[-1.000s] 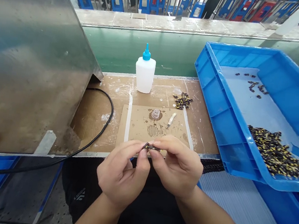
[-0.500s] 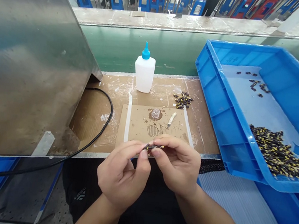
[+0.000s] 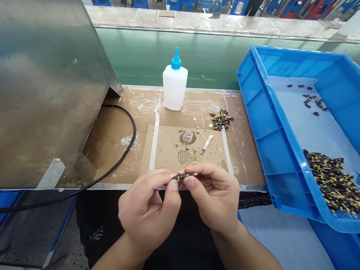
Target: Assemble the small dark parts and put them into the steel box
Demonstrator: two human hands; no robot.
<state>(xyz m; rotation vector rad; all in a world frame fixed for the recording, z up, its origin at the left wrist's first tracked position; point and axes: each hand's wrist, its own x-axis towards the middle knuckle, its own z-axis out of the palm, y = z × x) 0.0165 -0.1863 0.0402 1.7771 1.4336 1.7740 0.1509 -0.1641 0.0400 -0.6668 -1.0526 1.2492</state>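
Note:
Between my two hands is a small black-and-yellow piece (image 3: 181,176), its exact kind too small to make out. My left hand (image 3: 152,211) pinches its left end between thumb and forefinger. The thumb and fingertips of my right hand (image 3: 213,198) close on its right end. Just beyond the hands, a cardboard sheet (image 3: 166,146) carries a small clear cup (image 3: 188,136) in a wet stain and a short whitish tool (image 3: 207,143) with a dark tip. A pile of similar black-and-yellow pieces (image 3: 221,119) lies behind it to the right.
A white squeeze bottle (image 3: 173,88) with a blue nozzle stands at the back. To the right, a blue crate (image 3: 259,115) holds many more pieces (image 3: 337,184). A metal housing (image 3: 37,79) and a black cable (image 3: 123,158) occupy the left side.
The hands stay almost in place, still pinching the small piece, which tilts slightly up at its right end. The camera view has shifted a little.

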